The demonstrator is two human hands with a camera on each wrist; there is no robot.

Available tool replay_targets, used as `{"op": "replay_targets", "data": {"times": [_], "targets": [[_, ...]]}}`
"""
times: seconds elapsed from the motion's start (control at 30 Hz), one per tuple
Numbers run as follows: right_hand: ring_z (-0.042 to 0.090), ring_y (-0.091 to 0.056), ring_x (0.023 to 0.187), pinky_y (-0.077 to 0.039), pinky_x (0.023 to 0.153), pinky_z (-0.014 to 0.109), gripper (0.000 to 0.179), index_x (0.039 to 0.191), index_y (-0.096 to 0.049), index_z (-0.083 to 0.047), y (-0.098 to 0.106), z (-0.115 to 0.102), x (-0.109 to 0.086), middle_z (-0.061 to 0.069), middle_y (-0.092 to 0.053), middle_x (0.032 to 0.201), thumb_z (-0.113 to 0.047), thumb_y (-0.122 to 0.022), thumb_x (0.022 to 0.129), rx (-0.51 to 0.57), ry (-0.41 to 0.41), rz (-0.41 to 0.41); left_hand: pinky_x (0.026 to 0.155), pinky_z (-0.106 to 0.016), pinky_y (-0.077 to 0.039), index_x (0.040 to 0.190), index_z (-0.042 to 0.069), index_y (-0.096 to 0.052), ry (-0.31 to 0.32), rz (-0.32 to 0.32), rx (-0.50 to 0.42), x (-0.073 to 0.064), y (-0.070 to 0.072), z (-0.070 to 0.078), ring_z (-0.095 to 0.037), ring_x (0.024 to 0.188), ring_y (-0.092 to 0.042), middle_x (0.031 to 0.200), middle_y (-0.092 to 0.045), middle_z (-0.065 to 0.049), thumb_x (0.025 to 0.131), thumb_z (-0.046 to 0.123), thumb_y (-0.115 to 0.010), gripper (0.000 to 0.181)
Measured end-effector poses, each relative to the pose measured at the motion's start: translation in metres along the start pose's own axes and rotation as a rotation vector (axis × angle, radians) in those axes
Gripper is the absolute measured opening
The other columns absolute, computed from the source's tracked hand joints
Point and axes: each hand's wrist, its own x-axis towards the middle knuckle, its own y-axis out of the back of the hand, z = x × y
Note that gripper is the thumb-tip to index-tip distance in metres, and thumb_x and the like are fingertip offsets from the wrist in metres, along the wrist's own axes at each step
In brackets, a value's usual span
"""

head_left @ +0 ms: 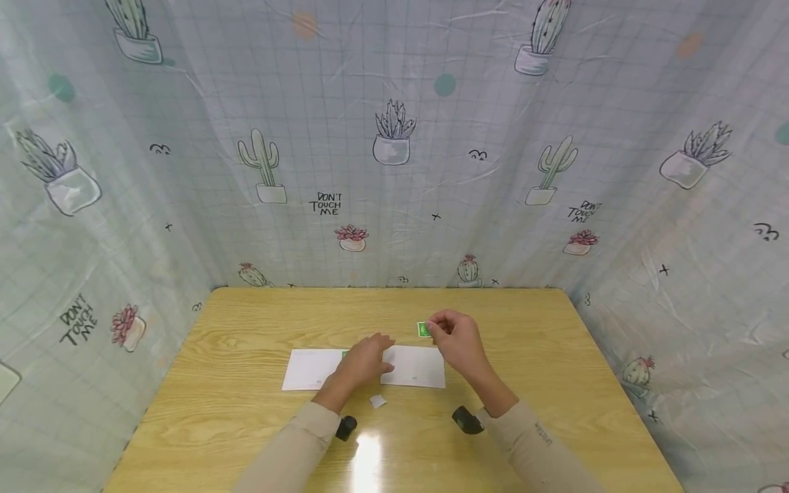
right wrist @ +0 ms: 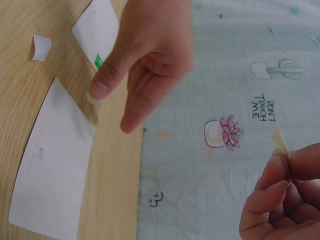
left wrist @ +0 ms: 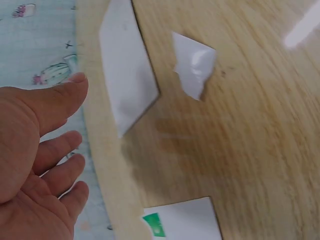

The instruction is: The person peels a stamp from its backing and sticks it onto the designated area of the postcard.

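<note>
My right hand [head_left: 457,342] pinches a small green stamp [head_left: 423,329] with a white border between thumb and fingertips, above the far side of the table. In the right wrist view the stamp [right wrist: 280,140] shows as a pale, narrow strip. Fingers spread, my left hand [head_left: 364,359] hovers over the gap between two white envelopes and holds nothing visible. The right envelope [head_left: 413,366] has faint small print near its lower edge. A green stamp [left wrist: 156,225] sits at the corner of the left envelope [head_left: 308,370], partly hidden by my left hand in the head view.
A torn, shiny white paper scrap [head_left: 378,401] lies on the wooden table [head_left: 246,438], nearer to me than the envelopes. A curtain [head_left: 345,82] printed with cactuses hangs behind the table and along both sides. Black wrist cameras stick out from both sleeves.
</note>
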Motion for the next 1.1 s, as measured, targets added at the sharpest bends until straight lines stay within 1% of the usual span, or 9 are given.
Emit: {"op": "replay_targets", "data": {"times": [0.17,0.33,0.4,0.47,0.57,0.7,0.8,0.93,1.1], "targets": [[0.024,-0.064,0.073,-0.054,0.061,0.022,0.008,0.095,-0.073,-0.002,0.001,0.005,0.003,0.01,-0.068,0.085,-0.008,-0.07,0.099,-0.002,-0.035,-0.005,0.128,-0.054,-0.033,0.145,0.001,-0.059,-0.015,-0.068,0.055,0.0,-0.009,-0.01,-0.04,0.153,-0.041,0.159,-0.051,-0.018,0.097,0.021,-0.075,0.054],[0.036,-0.067,0.081,-0.055,0.063,0.021,0.008,0.096,-0.073,-0.001,0.001,0.01,0.006,0.011,-0.068,0.087,-0.007,-0.069,0.1,0.016,-0.067,-0.002,0.127,-0.054,-0.034,0.146,0.003,-0.059,-0.054,-0.065,0.155,-0.001,-0.019,-0.021,-0.039,0.151,-0.044,0.159,-0.05,-0.017,0.099,0.03,-0.071,0.055],[0.038,-0.068,0.082,-0.055,0.063,0.021,0.008,0.096,-0.073,0.0,0.0,0.013,0.008,0.011,-0.068,0.087,-0.006,-0.069,0.099,0.019,-0.067,-0.001,0.127,-0.055,-0.034,0.146,0.003,-0.059,-0.064,-0.056,0.178,-0.001,-0.022,-0.024,-0.039,0.151,-0.045,0.16,-0.05,-0.017,0.099,0.032,-0.071,0.056],[0.037,-0.067,0.082,-0.054,0.062,0.021,0.008,0.096,-0.073,0.0,0.001,0.014,0.009,0.012,-0.068,0.087,-0.006,-0.069,0.099,0.026,-0.071,-0.002,0.127,-0.055,-0.034,0.147,0.004,-0.058,-0.069,-0.058,0.188,-0.001,-0.025,-0.026,-0.039,0.152,-0.044,0.161,-0.049,-0.017,0.099,0.035,-0.071,0.058],[0.031,-0.067,0.078,-0.053,0.062,0.021,0.009,0.096,-0.073,0.001,0.001,0.017,0.011,0.012,-0.068,0.087,-0.006,-0.069,0.099,0.033,-0.065,-0.006,0.126,-0.056,-0.035,0.146,0.004,-0.059,-0.079,-0.064,0.212,0.0,-0.027,-0.028,-0.039,0.152,-0.042,0.162,-0.048,-0.017,0.098,0.038,-0.071,0.06],[0.022,-0.065,0.074,-0.054,0.061,0.021,0.009,0.096,-0.074,0.001,0.0,0.024,0.016,0.013,-0.069,0.087,-0.007,-0.07,0.099,0.03,-0.054,-0.003,0.125,-0.054,-0.038,0.145,0.006,-0.061,-0.076,-0.052,0.268,0.0,-0.029,-0.028,-0.036,0.152,-0.043,0.162,-0.048,-0.014,0.097,0.043,-0.071,0.061],[0.021,-0.065,0.073,-0.054,0.061,0.021,0.01,0.095,-0.074,0.0,-0.001,0.03,0.02,0.012,-0.07,0.087,-0.008,-0.07,0.099,0.018,-0.063,0.003,0.122,-0.052,-0.042,0.144,0.007,-0.062,-0.075,-0.041,0.3,0.0,-0.031,-0.026,-0.036,0.151,-0.045,0.161,-0.049,-0.014,0.096,0.044,-0.071,0.062],[0.022,-0.065,0.073,-0.053,0.061,0.022,0.01,0.096,-0.075,-0.001,-0.002,0.036,0.025,0.011,-0.07,0.086,-0.009,-0.071,0.099,0.012,-0.078,0.001,0.12,-0.05,-0.045,0.143,0.007,-0.063,-0.061,-0.036,0.324,0.001,-0.033,-0.023,-0.036,0.15,-0.046,0.161,-0.05,-0.013,0.095,0.045,-0.072,0.062],[0.029,-0.067,0.074,-0.052,0.059,0.022,0.009,0.095,-0.074,0.002,-0.005,0.047,0.031,0.011,-0.069,0.083,-0.007,-0.071,0.097,0.025,-0.079,-0.01,0.12,-0.05,-0.045,0.144,0.009,-0.062,-0.031,-0.046,0.327,0.001,-0.034,-0.024,-0.034,0.151,-0.045,0.162,-0.049,-0.011,0.095,0.044,-0.072,0.062]]}}
